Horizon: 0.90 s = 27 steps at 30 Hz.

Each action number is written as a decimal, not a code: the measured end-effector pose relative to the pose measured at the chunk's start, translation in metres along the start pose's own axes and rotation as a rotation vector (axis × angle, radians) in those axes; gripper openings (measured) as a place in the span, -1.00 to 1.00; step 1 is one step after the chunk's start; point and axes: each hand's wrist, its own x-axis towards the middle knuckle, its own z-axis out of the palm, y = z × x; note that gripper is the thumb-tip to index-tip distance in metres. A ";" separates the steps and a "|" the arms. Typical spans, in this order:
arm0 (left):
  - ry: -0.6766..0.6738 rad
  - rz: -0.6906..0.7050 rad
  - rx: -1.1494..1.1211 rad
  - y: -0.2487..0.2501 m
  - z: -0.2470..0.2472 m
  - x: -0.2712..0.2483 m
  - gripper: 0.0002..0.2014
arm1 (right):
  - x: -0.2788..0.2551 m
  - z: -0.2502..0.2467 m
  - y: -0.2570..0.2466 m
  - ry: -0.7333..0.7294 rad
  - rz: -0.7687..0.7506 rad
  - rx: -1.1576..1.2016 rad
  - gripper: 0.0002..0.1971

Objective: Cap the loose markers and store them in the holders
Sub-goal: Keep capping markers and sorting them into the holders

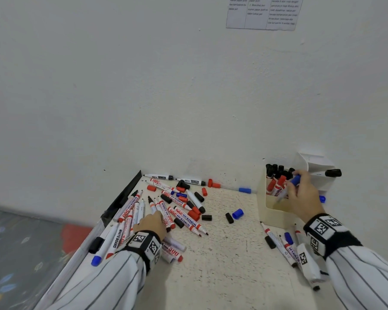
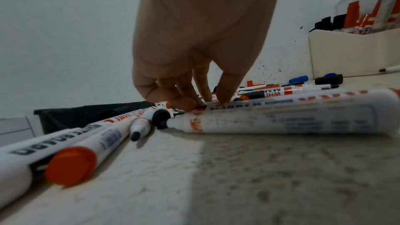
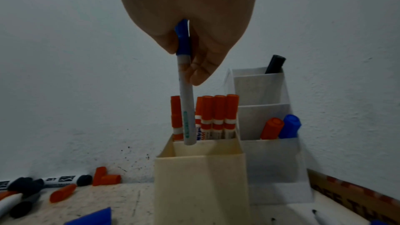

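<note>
Many uncapped markers and loose red, black and blue caps lie in a pile [image 1: 177,209] on the speckled table. My left hand [image 1: 158,217] rests low on this pile, and its thumb and fingers [image 2: 225,95] pinch a white marker [image 2: 270,107] lying there. My right hand [image 1: 297,186] grips a blue-capped marker [image 3: 186,102] by its cap end, held upright. Its lower end sits at the mouth of the front compartment of the cream holder [image 3: 201,186]. Red-capped markers [image 3: 218,114] stand in the compartment behind.
A white tiered holder [image 3: 270,160] behind the cream one holds a red, a blue and a black marker. More loose markers [image 1: 282,245] lie at the right front. The wall is close behind, and a black strip [image 1: 123,198] edges the table's left side.
</note>
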 end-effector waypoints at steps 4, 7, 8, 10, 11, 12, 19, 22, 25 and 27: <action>-0.036 0.017 -0.030 -0.001 -0.001 0.001 -0.65 | -0.001 -0.004 0.011 -0.059 0.062 -0.028 -0.75; -0.020 0.008 -0.041 -0.001 -0.002 0.001 -0.61 | -0.003 -0.004 0.017 -0.091 0.039 -0.064 -0.76; -0.008 0.004 -0.039 -0.002 -0.002 0.002 -0.62 | -0.003 -0.003 0.019 -0.094 0.024 -0.071 -0.75; 0.020 -0.007 -0.050 -0.003 -0.001 0.001 -0.70 | -0.003 -0.002 0.021 -0.100 -0.024 -0.110 -0.76; 0.032 -0.012 -0.066 -0.004 -0.001 0.001 -0.73 | -0.003 0.000 0.022 -0.105 -0.046 -0.133 -0.78; 0.040 -0.019 -0.089 -0.005 -0.001 0.001 -0.75 | -0.004 0.001 0.022 -0.111 -0.060 -0.149 -0.79; 0.017 -0.111 -0.332 -0.006 -0.003 -0.003 -0.78 | -0.011 0.006 0.028 -0.236 -0.007 -0.257 -0.84; 0.020 -0.127 -0.331 -0.003 -0.007 -0.007 -0.73 | -0.014 0.011 0.033 -0.265 0.027 -0.255 -0.81; 0.009 -0.138 -0.317 0.001 -0.006 -0.004 -0.70 | -0.013 0.013 0.034 -0.266 0.027 -0.257 -0.80; -0.012 -0.152 -0.302 0.002 -0.004 -0.001 -0.69 | -0.012 0.014 0.034 -0.283 0.026 -0.264 -0.80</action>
